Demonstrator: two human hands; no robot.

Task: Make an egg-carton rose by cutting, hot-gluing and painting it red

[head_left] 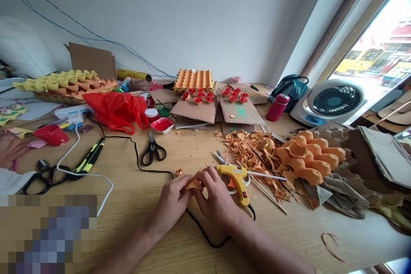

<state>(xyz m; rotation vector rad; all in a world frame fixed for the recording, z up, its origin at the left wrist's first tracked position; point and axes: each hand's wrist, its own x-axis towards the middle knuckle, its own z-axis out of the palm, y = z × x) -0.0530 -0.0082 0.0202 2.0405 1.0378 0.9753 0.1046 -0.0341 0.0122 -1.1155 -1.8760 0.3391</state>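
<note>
Carton piece (pixel 194 185), pinched in your left hand (pixel 171 199) and right hand (pixel 214 197) left of the glue gun (pixel 238 180), could tear if squeezed; brushing the gun could burn.

We hold one small egg-carton piece (pixel 194 185) pinched between the fingertips of our left hand (pixel 175 200) and right hand (pixel 212 197). It is matte orange, thin and curved, its visible part stretched crosswise from one hand to the other. Our fingers cover both of its ends, so we cannot tell its full outline, or whether it is one layer or several.
</note>
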